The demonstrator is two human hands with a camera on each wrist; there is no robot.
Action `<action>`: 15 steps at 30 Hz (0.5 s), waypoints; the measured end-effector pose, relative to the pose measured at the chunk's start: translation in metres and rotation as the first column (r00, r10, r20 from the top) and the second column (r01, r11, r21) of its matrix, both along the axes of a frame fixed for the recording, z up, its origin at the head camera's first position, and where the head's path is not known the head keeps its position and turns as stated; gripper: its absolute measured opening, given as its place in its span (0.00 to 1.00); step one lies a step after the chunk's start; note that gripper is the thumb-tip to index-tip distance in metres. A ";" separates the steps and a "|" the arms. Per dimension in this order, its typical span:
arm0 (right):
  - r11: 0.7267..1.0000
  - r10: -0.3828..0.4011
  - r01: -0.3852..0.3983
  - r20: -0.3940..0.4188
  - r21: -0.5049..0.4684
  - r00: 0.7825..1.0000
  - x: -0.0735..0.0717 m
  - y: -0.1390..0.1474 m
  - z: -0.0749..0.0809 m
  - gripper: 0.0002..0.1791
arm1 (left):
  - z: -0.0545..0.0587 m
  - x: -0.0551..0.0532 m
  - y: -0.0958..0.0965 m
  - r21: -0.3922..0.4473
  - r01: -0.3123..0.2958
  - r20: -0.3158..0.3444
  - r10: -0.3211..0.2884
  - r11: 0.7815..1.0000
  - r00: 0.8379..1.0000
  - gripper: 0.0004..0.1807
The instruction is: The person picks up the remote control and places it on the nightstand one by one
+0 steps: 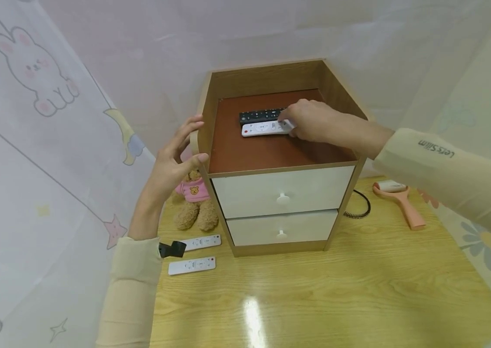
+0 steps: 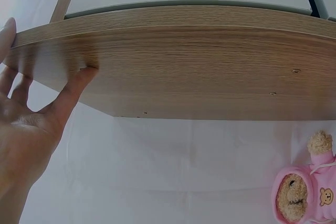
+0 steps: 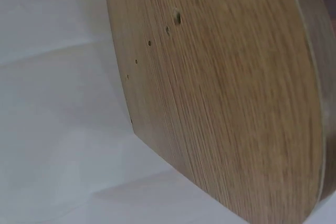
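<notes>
On the brown top of a small wooden drawer cabinet (image 1: 245,157), my right hand (image 1: 315,121) pinches the right end of a white remote control (image 1: 260,128). A black remote control (image 1: 258,116) lies just behind the white one, its right end beside my fingers. My left hand (image 1: 171,162) rests on the cabinet's left side panel (image 2: 199,72), thumb against the outer face and the other fingers spread at its edge. In the right wrist view only the cabinet's right side panel (image 3: 226,87) shows; the right hand is out of that picture.
Two more white remotes, a front one (image 1: 192,266) and a rear one (image 1: 203,242), lie on the wooden table (image 1: 336,299). A teddy bear (image 1: 195,198) in pink sits left of the cabinet. At the right are a black coiled cord (image 1: 364,212) and an orange-handled lint roller (image 1: 406,205).
</notes>
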State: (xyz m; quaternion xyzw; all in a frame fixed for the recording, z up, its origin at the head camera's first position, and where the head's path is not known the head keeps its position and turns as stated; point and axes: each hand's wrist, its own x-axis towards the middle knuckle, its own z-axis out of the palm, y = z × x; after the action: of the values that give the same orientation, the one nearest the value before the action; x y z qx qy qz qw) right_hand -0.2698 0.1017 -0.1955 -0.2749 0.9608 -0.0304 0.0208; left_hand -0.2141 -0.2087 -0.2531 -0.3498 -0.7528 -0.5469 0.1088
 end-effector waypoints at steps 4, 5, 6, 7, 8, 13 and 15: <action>0.999 -0.036 0.035 -0.025 -0.017 0.999 0.013 0.007 0.010 0.23 | 0.000 0.000 0.000 -0.001 0.008 -0.007 -0.008 1.000 1.000 0.32; 0.999 -0.031 0.029 -0.053 -0.044 0.998 0.018 0.011 0.013 0.23 | 0.000 0.000 0.000 0.000 0.010 -0.011 -0.010 1.000 1.000 0.32; 0.996 -0.023 0.016 -0.082 -0.085 0.996 0.023 0.016 0.017 0.23 | 0.001 0.000 0.000 0.001 0.013 -0.014 -0.013 1.000 1.000 0.32; 0.991 -0.011 -0.005 -0.113 -0.134 0.993 0.029 0.021 0.019 0.22 | 0.001 0.000 0.000 0.001 0.012 -0.016 -0.012 1.000 1.000 0.32; 0.983 -0.007 -0.020 -0.144 -0.183 0.989 0.035 0.028 0.021 0.22 | 0.002 0.000 0.000 0.000 0.009 -0.021 -0.009 1.000 1.000 0.32; 0.897 -0.075 -0.047 -0.256 -0.440 0.964 0.061 0.063 0.019 0.21 | 0.005 0.002 -0.002 -0.005 -0.006 -0.027 0.006 1.000 1.000 0.32; 0.845 -0.129 -0.044 -0.283 -0.534 0.950 0.068 0.077 0.010 0.21 | 0.006 0.002 -0.004 -0.003 -0.008 -0.023 0.008 1.000 1.000 0.32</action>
State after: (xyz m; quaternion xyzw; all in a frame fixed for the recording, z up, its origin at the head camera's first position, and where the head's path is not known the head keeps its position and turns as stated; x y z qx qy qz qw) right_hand -0.2019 0.1786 -0.1857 -0.2495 0.9114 -0.2533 -0.2070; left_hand -0.2118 -0.2126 -0.2472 -0.3532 -0.7537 -0.5413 0.1189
